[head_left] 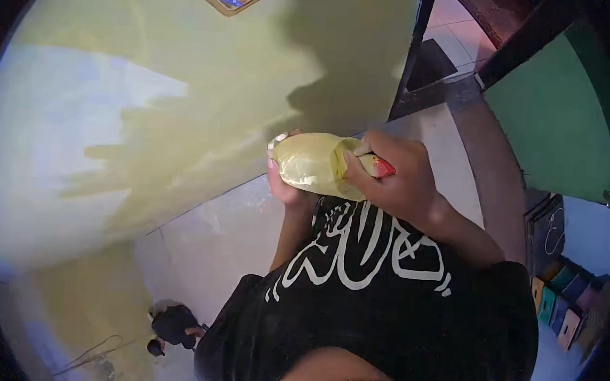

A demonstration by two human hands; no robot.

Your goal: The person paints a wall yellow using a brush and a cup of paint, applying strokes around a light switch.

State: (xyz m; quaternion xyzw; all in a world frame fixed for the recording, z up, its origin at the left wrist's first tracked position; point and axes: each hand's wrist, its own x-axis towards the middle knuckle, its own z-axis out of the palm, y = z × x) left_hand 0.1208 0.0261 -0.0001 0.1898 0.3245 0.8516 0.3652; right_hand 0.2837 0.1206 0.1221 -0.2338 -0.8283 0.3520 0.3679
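I log the glossy, pale-yellow, rounded, plastic-looking object (307,159) already raised before the white-lettered black cloth shirt (380,324), left hand (288,187) cupping its broad end, right hand (405,177) clenched round its red-tipped narrow end, remaining steps unclear.

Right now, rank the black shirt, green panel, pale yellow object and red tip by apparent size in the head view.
1. Black shirt
2. Green panel
3. Pale yellow object
4. Red tip
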